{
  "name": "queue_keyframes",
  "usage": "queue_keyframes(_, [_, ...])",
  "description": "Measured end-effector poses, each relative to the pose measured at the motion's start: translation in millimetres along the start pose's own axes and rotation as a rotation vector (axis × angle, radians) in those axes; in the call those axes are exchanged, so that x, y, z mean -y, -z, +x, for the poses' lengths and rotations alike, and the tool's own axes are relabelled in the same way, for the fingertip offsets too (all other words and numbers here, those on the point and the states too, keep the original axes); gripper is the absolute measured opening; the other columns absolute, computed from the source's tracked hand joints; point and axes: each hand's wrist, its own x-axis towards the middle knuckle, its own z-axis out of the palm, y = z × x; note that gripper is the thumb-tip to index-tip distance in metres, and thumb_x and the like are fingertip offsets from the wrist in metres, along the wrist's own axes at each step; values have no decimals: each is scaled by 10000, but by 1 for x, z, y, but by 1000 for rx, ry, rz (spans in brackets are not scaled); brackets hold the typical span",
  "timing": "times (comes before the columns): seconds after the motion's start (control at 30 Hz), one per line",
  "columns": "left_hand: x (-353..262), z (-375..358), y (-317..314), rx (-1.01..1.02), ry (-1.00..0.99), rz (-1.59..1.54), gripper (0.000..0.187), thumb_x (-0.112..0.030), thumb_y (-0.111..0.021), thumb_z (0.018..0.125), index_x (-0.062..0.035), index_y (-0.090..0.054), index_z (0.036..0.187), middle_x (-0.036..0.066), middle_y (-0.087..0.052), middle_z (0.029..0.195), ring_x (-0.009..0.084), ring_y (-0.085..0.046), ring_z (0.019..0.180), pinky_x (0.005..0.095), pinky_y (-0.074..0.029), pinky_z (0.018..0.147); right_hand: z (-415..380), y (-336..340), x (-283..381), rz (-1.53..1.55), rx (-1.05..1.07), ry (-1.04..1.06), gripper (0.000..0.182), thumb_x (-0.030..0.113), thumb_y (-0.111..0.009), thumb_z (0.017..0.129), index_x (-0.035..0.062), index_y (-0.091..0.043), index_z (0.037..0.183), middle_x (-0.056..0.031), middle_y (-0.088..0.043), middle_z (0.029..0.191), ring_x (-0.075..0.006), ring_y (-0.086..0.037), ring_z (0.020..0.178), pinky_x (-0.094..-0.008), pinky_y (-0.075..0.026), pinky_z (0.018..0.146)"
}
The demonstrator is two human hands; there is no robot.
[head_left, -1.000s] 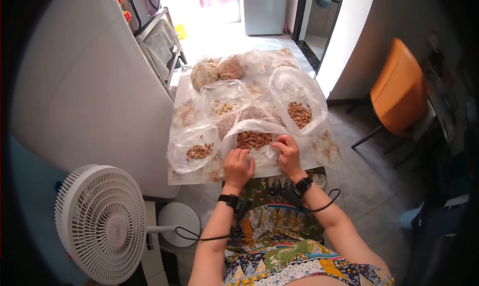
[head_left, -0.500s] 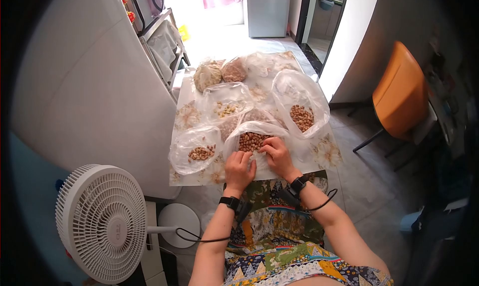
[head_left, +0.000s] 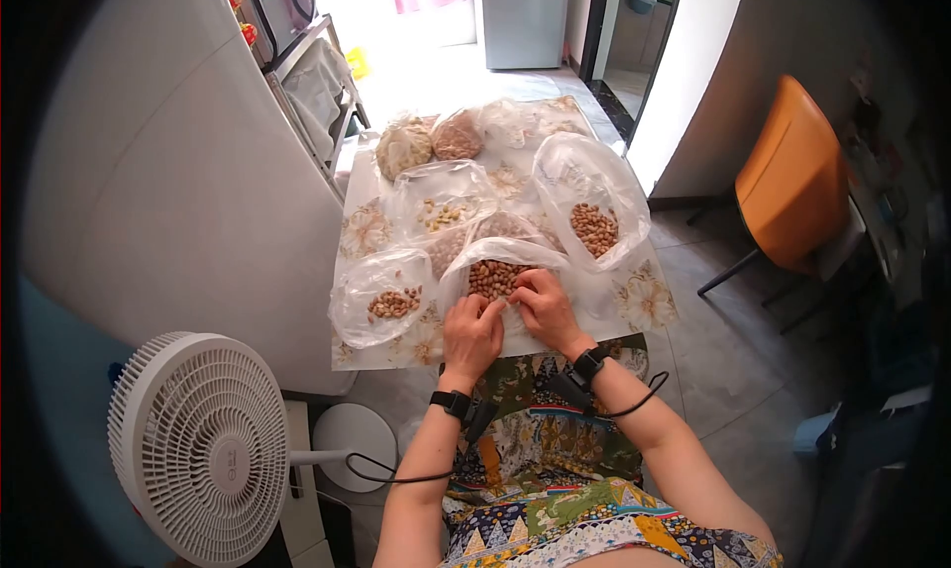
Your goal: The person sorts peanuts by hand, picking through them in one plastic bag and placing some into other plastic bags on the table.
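An opened clear plastic bag (head_left: 458, 281) full of brown peanut-like kernels (head_left: 492, 278) lies at the near edge of the table. Over its front rim, my left hand (head_left: 473, 336) is closed, fingers curled and thumb pointing toward the right hand. My right hand (head_left: 548, 312) is beside it, fingertips pinched together over the kernels. Anything between the fingers is too small or hidden to make out. Left of this bag sits a second clear bag (head_left: 349, 309) with a few brown kernels (head_left: 395, 303). To the right, another open bag (head_left: 626, 187) holds a heap of kernels (head_left: 594, 229).
Behind the near bag, a clear bag (head_left: 408, 184) contains pale kernels (head_left: 439, 213). Tied full bags (head_left: 404, 148) stand at the far end of the flowered tablecloth (head_left: 649, 296). A white fan (head_left: 203, 449) is at lower left, an orange chair (head_left: 792, 172) at right.
My hands have drawn a little closer together over the bag's front rim, the left thumb now nearer the right fingertips. The whole view has shifted slightly. The bags stay where they were.
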Motion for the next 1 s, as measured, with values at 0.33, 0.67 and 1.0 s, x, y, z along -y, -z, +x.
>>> queue_keyframes(0.33, [-2,1,1,-36,45,-14,198,-63,-704,812,-73,-681,1009,91,-596,922,306,-599,898,432,-498,784,0,0,2,-15,-29,-21,94,-5,-677,796,20,-657,885,-120,-604,1031,-327,-597,1011,-425,-502,883])
queue_keyframes(0.67, [-1,1,0,-27,5,5,227,-69,-700,818,-91,-716,1043,75,-599,915,285,-600,885,420,-501,774,3,-1,3,-60,27,2,90,66,-707,820,38,-700,906,-94,-607,1063,-296,-596,1024,-410,-497,906])
queue_keyframes(1.0, [0,0,-1,-36,12,-9,188,-67,-708,814,-71,-689,1001,82,-604,925,299,-603,890,431,-502,772,4,1,0,-25,76,-18,113,69,-720,808,40,-649,891,-119,-609,1110,-324,-589,1074,-430,-479,930])
